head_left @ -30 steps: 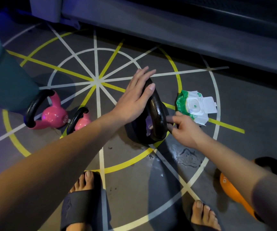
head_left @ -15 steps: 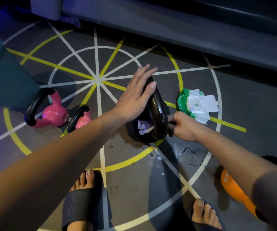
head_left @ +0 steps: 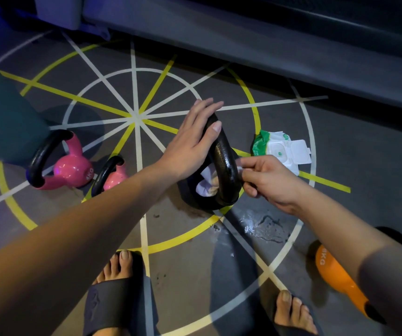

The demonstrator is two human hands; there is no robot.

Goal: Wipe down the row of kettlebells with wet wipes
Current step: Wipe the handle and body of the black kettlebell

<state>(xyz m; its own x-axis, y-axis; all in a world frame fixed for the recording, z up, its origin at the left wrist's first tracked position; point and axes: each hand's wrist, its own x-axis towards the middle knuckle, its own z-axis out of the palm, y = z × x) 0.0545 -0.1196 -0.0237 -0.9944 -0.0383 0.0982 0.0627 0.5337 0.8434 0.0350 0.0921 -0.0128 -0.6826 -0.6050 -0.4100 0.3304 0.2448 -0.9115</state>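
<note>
Since half a second ago your right hand (head_left: pixel 265 181) has pulled back a little from the handle, and the white wet wipe (head_left: pixel 207 184) now shows more fully through the loop of the black kettlebell (head_left: pixel 223 166). Your right hand is closed in a pinch on the wipe's near end at the right side of the handle, fingers curled around the bar. Your left hand (head_left: pixel 190 144) lies open and flat against the left side of the handle, fingers straight and pointing toward 1 o'clock, steadying the bell. That black kettlebell sits on the floor (head_left: pixel 185 260) just right of the centre of the painted wheel of white and yellow lines. At 9 o'clock from it stand two pink kettlebells, the larger pink kettlebell (head_left: pixel 70 169) farther left and the smaller pink kettlebell (head_left: pixel 114 177) beside it. An orange kettlebell (head_left: pixel 335 272) lies at 4 o'clock, partly behind your right forearm. At 2 o'clock the wipes pack (head_left: pixel 282 151) rests with its lid flipped open.
</note>
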